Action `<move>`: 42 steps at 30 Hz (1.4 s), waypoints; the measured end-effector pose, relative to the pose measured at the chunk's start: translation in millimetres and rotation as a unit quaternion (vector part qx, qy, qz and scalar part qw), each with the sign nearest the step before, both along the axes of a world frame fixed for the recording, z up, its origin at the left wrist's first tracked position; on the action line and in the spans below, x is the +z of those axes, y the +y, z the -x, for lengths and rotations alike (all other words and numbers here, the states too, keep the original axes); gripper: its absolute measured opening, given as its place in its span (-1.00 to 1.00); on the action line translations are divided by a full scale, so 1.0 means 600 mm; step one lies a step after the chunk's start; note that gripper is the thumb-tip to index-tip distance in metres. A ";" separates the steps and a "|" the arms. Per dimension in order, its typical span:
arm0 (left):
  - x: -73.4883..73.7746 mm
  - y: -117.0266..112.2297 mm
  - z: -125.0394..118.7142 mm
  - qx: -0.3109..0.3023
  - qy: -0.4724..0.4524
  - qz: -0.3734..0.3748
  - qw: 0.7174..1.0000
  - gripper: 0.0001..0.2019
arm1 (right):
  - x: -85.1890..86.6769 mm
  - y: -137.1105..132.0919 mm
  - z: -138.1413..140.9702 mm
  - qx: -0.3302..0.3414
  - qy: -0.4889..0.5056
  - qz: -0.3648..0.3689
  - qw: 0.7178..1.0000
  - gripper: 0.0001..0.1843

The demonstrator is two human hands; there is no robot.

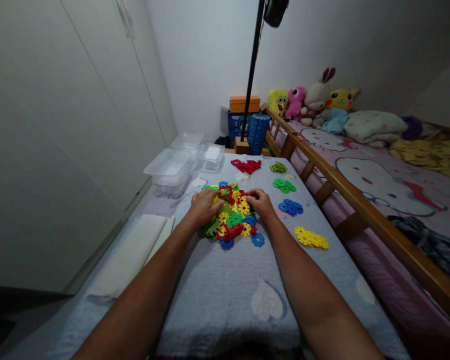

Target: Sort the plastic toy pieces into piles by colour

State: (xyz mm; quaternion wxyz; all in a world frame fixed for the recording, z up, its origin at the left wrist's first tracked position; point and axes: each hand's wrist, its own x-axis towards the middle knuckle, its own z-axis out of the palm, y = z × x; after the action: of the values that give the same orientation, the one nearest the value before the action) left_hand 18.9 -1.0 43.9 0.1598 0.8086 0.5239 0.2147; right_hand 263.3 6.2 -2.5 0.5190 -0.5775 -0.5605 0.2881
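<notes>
A mixed heap of plastic gear-shaped pieces (234,217) in yellow, red, green and blue lies on the cloth-covered table (228,290). My left hand (204,206) rests on the heap's left side, fingers curled over the pieces. At the heap's upper right edge, my right hand (260,201) has its fingers bent down onto the pieces. What either hand grips is hidden. Sorted groups lie to the right: yellow (311,238), blue (291,207), green (284,185), light green (278,167) and red (246,165).
Clear plastic containers (169,168) stand at the table's back left. A wooden bed rail (360,205) runs along the right, with plush toys (315,100) on the bed behind it. A black pole (252,70) stands behind the table. White wardrobe doors (60,125) are on the left.
</notes>
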 end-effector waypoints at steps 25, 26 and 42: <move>-0.068 0.015 0.028 0.124 -0.293 0.011 0.948 -0.64 | 0.016 0.105 -0.035 -0.160 0.288 0.065 0.942 -0.68; -0.067 0.014 0.029 0.124 -0.300 0.017 0.946 -0.64 | 0.020 0.117 -0.033 -0.169 0.289 0.069 0.940 -0.68; -0.071 0.020 0.031 0.130 -0.309 0.045 0.941 -0.68 | 0.048 0.259 0.003 -0.223 0.274 0.117 0.928 -0.77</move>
State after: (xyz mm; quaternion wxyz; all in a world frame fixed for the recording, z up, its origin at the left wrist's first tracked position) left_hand 0.4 11.2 1.5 0.3210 0.6193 0.5583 0.4491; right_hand 261.6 161.6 26.5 0.6321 -0.6427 -0.2152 0.3755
